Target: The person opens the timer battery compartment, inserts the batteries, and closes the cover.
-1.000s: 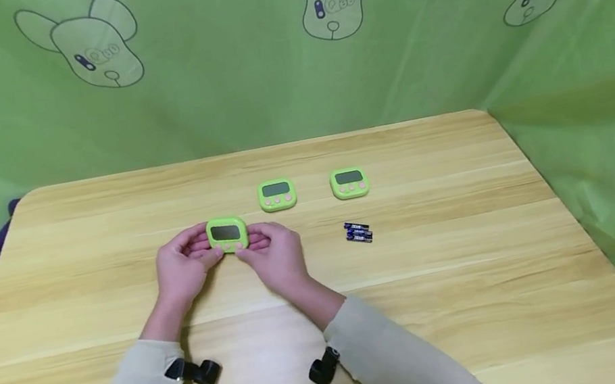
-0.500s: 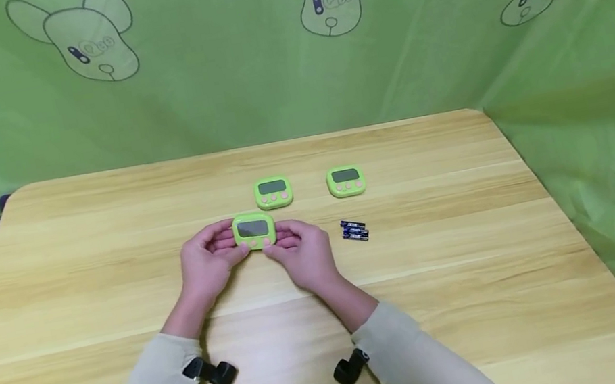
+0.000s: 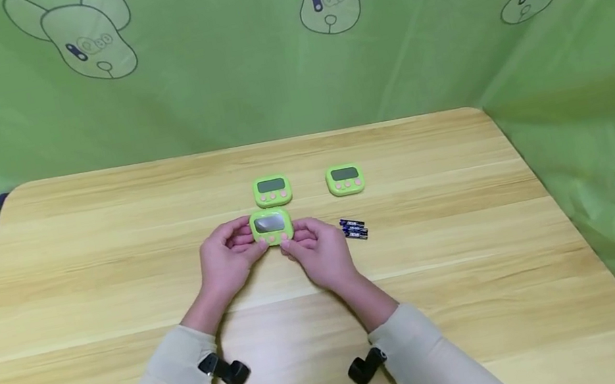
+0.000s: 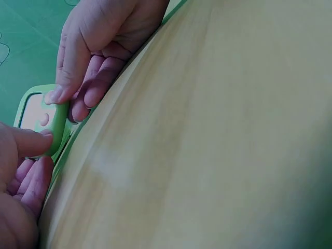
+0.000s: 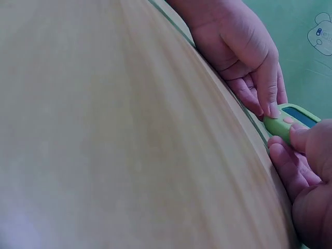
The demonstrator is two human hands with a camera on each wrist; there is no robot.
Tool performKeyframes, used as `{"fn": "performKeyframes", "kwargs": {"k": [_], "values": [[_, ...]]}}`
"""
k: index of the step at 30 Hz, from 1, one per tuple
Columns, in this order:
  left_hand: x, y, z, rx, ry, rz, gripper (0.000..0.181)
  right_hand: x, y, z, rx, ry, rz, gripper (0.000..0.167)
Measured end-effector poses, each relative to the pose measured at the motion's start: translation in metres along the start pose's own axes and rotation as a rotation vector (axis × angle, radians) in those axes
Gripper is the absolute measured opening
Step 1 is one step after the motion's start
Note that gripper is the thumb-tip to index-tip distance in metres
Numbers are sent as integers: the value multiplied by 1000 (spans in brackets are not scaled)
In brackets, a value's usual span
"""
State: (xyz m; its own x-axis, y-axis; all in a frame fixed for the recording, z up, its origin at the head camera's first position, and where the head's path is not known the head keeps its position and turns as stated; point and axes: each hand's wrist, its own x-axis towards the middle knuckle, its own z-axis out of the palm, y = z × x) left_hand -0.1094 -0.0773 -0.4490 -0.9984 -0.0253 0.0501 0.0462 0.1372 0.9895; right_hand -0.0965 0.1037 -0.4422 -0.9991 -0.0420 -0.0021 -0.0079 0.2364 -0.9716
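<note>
Pinching the held timer [image 3: 271, 226] at opposite sides, left hand [image 3: 225, 259] and right hand [image 3: 322, 249] should press evenly. Avoid nudging the second timer [image 3: 272, 191] just beyond it.

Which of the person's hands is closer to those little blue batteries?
The right hand. In the head view it sits beside the batteries, on their left, holding one side of a green timer; the left hand holds the timer's opposite side, farther from them.

Head view bright, pale glare on tabletop [image 3: 283, 333]; wrist views dimmer, softer.
</note>
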Motion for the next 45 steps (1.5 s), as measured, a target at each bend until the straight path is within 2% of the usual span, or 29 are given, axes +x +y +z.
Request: {"fn": "performKeyframes", "kwargs": {"k": [4,9,12,14,18,23,28,31,37,45], "values": [[0,-4,-1,17,-9,37,51,1,3,0,106,-47,0,29],[-4,-3,-5,-4,-67,80,53,2,8,-2,198,-5,-112,34],[-6,-1,-7,-42,-119,59,52,3,11,-3,230,33,-181,36],[-7,1,-7,-53,-139,29,53,4,12,-4,227,46,-198,37],[-7,2,-6,-45,-146,-11,57,3,11,-4,227,40,-177,36],[-6,3,-6,-73,-129,-38,56,1,6,-4,285,28,-98,36],[-6,8,-6,-46,-129,-50,52,5,5,-2,188,63,-51,36],[-6,8,-5,-24,-128,-46,49,7,4,1,142,85,-52,33],[-5,0,-6,-20,-113,-24,46,9,2,6,118,126,-60,28],[-3,-2,-6,-16,-93,40,43,10,-1,11,98,158,-42,22]]}}
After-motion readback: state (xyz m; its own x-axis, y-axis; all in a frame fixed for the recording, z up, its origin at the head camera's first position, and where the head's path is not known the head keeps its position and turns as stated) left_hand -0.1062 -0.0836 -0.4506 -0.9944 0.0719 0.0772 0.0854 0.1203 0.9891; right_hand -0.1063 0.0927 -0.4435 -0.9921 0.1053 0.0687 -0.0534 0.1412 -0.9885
